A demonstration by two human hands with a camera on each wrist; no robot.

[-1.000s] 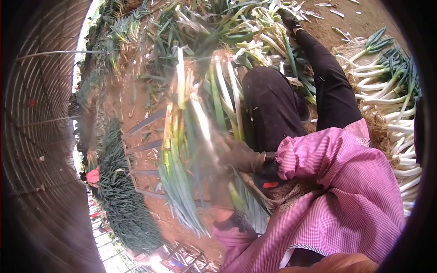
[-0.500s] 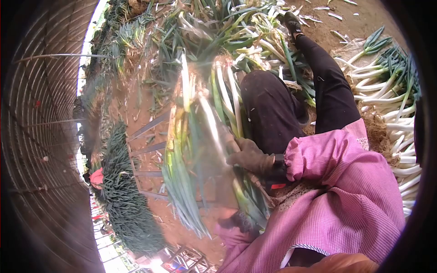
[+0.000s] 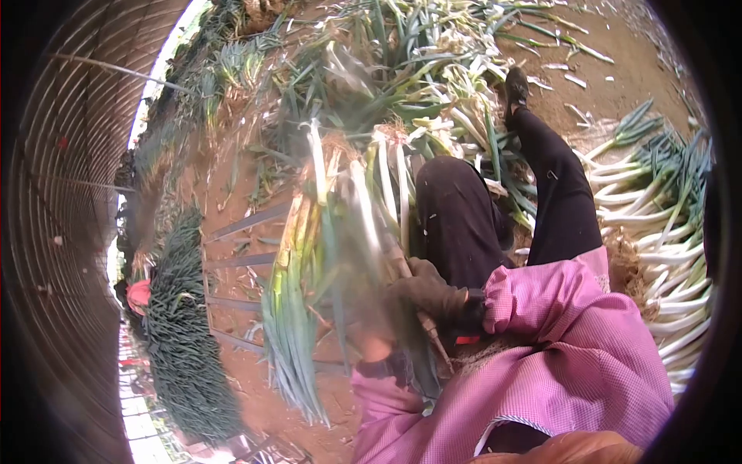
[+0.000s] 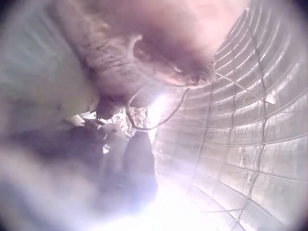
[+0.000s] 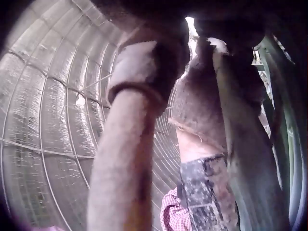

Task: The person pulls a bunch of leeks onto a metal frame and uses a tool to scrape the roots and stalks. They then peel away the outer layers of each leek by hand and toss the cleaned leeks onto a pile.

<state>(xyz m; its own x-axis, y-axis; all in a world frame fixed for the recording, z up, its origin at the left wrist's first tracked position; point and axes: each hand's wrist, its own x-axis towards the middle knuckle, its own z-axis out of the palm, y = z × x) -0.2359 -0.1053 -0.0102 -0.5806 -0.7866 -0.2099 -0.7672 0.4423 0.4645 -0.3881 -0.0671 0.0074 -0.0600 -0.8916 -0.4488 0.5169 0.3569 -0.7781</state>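
Note:
My right hand (image 3: 425,294), in a dirty brown glove, grips a brown pipe-like rod (image 5: 124,159) with a thick collar. In the head view the rod slants past the glove towards my lap. My gloved left hand (image 5: 199,98), blurred in the head view, holds a leek (image 3: 363,203) by its green part. The leek's white shaft points away from me, up beside more leeks. Its green leaf (image 5: 248,144) crosses in front of the left glove in the right wrist view. The left wrist view is hazy, with the glove (image 4: 115,72) and bare skin close to the lens.
Leeks with long green leaves (image 3: 294,340) lie left of my hands over dark slats (image 3: 239,304). Stripped leaves (image 3: 402,69) pile up ahead of my bent knee (image 3: 456,193). White-shafted leeks (image 3: 618,193) lie in a row at right. A dense green heap (image 3: 185,340) stands far left.
The head view has tilted, so the scene sits lower in it. The held leek's white shaft now stands steeper in the head view. Both hands stay close together, the right still gripping the rod.

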